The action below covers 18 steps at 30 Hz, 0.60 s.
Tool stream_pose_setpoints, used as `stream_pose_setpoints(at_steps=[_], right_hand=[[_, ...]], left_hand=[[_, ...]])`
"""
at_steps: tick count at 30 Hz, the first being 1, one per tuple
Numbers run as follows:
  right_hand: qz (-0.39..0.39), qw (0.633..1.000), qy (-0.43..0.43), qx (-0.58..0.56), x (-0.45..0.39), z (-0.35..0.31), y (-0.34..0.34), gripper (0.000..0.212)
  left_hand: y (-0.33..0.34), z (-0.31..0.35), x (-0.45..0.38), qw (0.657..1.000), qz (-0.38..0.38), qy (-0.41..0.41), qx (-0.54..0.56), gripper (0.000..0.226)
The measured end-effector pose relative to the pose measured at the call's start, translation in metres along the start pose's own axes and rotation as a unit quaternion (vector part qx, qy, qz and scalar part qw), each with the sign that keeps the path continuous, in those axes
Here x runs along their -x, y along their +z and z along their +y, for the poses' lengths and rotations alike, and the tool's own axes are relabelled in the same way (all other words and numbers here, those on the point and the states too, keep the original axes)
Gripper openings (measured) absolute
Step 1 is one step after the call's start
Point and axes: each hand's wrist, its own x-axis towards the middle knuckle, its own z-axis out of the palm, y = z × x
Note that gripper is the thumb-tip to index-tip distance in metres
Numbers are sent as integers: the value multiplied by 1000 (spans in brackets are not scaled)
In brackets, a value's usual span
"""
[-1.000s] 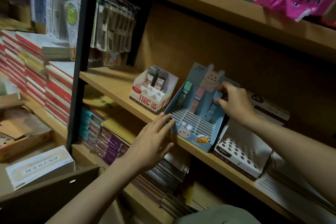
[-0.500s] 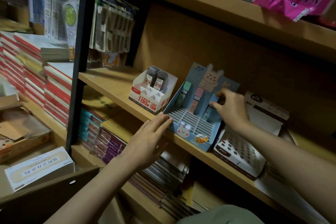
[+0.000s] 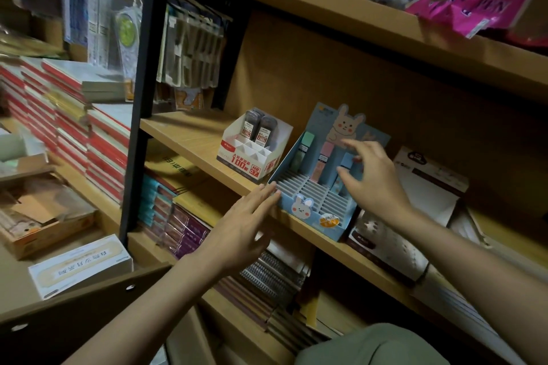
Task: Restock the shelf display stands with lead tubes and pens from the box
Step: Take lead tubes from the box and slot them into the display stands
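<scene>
Blue cardboard rabbit display stand at wooden shelf edge, few tubes in back slots | left hand flat-fingered, steadying its front corner, likely against sliding | right hand loosely spread, empty, over pastel lead tubes | white-red lead stand just left

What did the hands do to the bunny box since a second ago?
The right hand let go of the blue bunny stand's back card and now hovers with its fingers spread, holding nothing. The left hand stayed flat against the stand's front left corner. The stand, its three tubes and the white lead box beside it have not moved.
</scene>
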Motion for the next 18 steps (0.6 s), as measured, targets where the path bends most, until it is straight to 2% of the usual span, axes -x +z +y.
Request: stream_pose_setpoints(at_steps=[2, 4, 6, 8, 11, 14, 16, 18], right_hand=[[17, 994, -77, -73, 20, -26, 8, 34], [-12, 982, -136, -133, 42, -54, 27, 23], [-70, 967, -168, -178, 66, -79, 58, 16], [-155, 952, -173, -201, 94, -98, 100, 12], [-300, 922, -101, -223, 148, -115, 170, 12], [-435, 878, -45, -194, 203, -122, 234, 19], [-486, 856, -29, -172, 233, -125, 267, 19], [-523, 839, -23, -150, 258, -126, 292, 18]], left_hand=[[-6, 1, 13, 995, 26, -53, 75, 61], [-13, -2, 29, 968, -2, -170, 185, 36], [-20, -11, 54, 904, -30, -301, 301, 14], [-22, -23, 95, 836, -33, -421, 351, 10], [-15, -39, 178, 782, -40, -561, 270, 19], [5, -41, 261, 728, -73, -658, 175, 26], [26, -32, 304, 689, -89, -706, 138, 28], [50, -20, 332, 658, -93, -737, 120, 16]])
